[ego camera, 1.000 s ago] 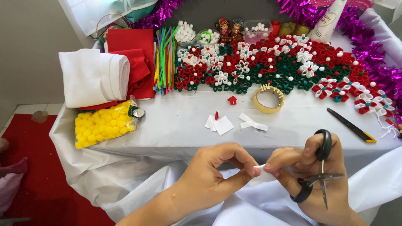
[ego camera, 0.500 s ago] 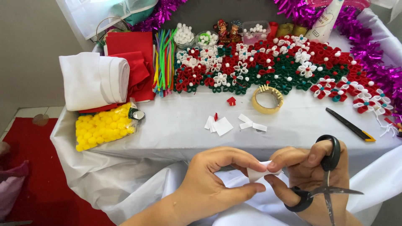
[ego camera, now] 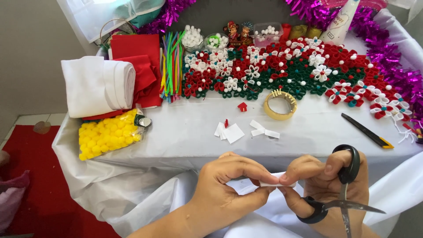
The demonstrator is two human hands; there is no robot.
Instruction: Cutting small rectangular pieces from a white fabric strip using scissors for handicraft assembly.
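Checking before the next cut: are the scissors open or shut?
Open: the scissors hang from the right hand with blades spread apart.

Tape roll (ego camera: 280,105), yellow pom-pom bag (ego camera: 105,139), folded white cloth (ego camera: 98,87), utility knife (ego camera: 366,131) on table.

Left hand (ego camera: 229,185), entering from the lower edge with the forearm angled up to the right, back of the hand uppermost, thumb and index fingers (ego camera: 260,169) pinched together at the tips. Right hand (ego camera: 326,185), facing it at the same height, thumb and forefinger pinched to meet the left fingertips. Remaining right fingers curl downward.
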